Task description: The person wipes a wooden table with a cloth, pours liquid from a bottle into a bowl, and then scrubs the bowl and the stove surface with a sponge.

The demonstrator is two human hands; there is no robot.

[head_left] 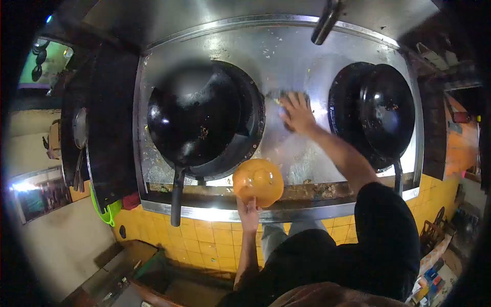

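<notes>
My left hand (249, 212) grips the near rim of an orange bowl (258, 183), which is over the front edge of the metal stove top (302, 169). Farther forward, between two black woks, my right hand (298, 112) presses on a dark, blurred thing (286, 97) against the steel surface; it looks like a pad or cloth, but its kind is unclear. Its fingers are spread over it. Bits of food are scattered on the steel.
A large black wok (197, 117) sits on the left burner, its handle pointing towards me. Another wok (387, 110) rests on the right burner. A metal spout (326, 23) hangs above the back. A green basket (105, 207) is at the lower left.
</notes>
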